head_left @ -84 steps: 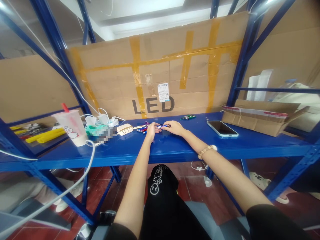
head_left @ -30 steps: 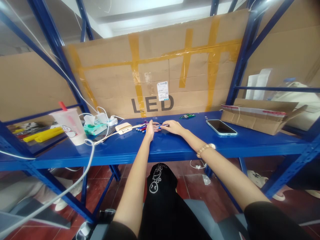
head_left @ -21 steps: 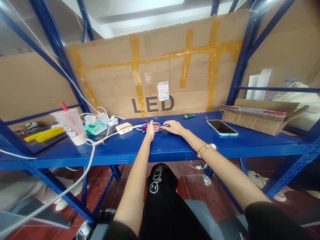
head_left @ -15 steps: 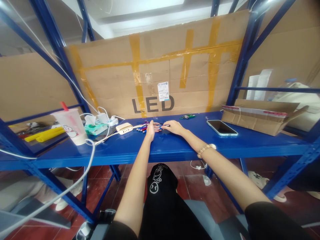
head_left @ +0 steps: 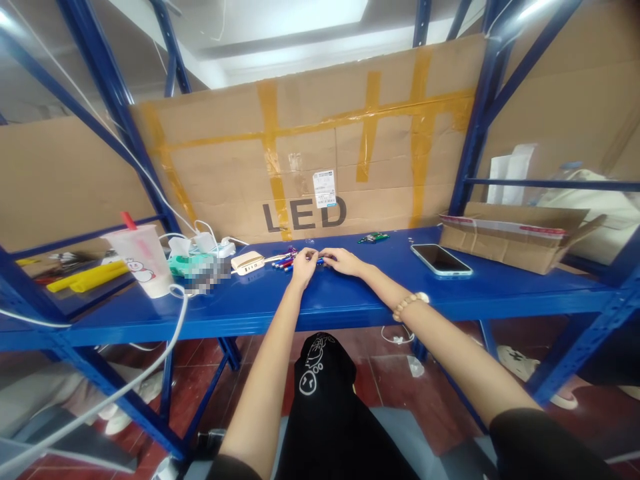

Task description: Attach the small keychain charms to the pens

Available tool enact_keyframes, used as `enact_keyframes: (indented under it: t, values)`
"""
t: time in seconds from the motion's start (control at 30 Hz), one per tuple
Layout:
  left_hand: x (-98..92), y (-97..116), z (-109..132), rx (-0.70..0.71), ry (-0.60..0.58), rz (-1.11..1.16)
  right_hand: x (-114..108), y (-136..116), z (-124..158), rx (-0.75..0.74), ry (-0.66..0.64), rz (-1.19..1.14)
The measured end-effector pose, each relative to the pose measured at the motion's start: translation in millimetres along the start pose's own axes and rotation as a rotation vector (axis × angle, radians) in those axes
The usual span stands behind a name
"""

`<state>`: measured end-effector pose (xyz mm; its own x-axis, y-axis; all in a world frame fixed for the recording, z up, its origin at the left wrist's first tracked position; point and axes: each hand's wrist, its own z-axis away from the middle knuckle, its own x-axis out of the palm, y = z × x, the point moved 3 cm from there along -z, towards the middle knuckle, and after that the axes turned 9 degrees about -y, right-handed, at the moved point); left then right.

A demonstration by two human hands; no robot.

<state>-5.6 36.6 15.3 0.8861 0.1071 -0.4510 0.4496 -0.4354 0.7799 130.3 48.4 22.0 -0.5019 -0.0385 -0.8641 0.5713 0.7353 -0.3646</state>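
Note:
Both my hands rest far out on the blue shelf [head_left: 350, 300], close together. My left hand [head_left: 303, 261] has its fingers curled over a small blue pen-like piece, and my right hand [head_left: 341, 261] pinches the other end of what looks like the same piece. Several small coloured pens [head_left: 283, 262], red, blue and purple, lie just left of my left hand. A bead bracelet [head_left: 410, 303] sits on my right wrist.
A phone [head_left: 441, 259] lies face up to the right, beside an open cardboard box [head_left: 520, 233]. On the left stand a plastic cup [head_left: 136, 260], a tissue pack [head_left: 186, 264], a beige charger [head_left: 248, 262] and white cables. A small green part [head_left: 373, 237] lies by the cardboard backboard.
My view has tilted slightly, so the shelf sits a little lower in the picture. My hands have drawn closer together, fingertips nearly meeting over the small piece.

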Motion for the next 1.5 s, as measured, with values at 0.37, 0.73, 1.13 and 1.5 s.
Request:
enact_keyframes:
  t: [0.37, 0.73, 1.13, 1.5]
  values:
    - [9.9, 14.7, 7.1, -0.018, -0.136, -0.556, -17.0, 26.9, 11.6, 0.456, 0.154, 0.144]
    - [12.1, 24.7, 15.0, 0.029, -0.242, -0.580, -24.6, 64.6, 23.4, 1.036, 0.083, 0.257]
    - [6.1, 21.7, 15.3, -0.147, -0.097, -0.741, -26.5, 63.0, 20.5, 0.926, 0.141, 0.436]
    - [4.3, 21.4, 14.2, -0.065, 0.005, -0.683, -30.6, 49.9, 22.3, 0.808, 0.193, 0.471]
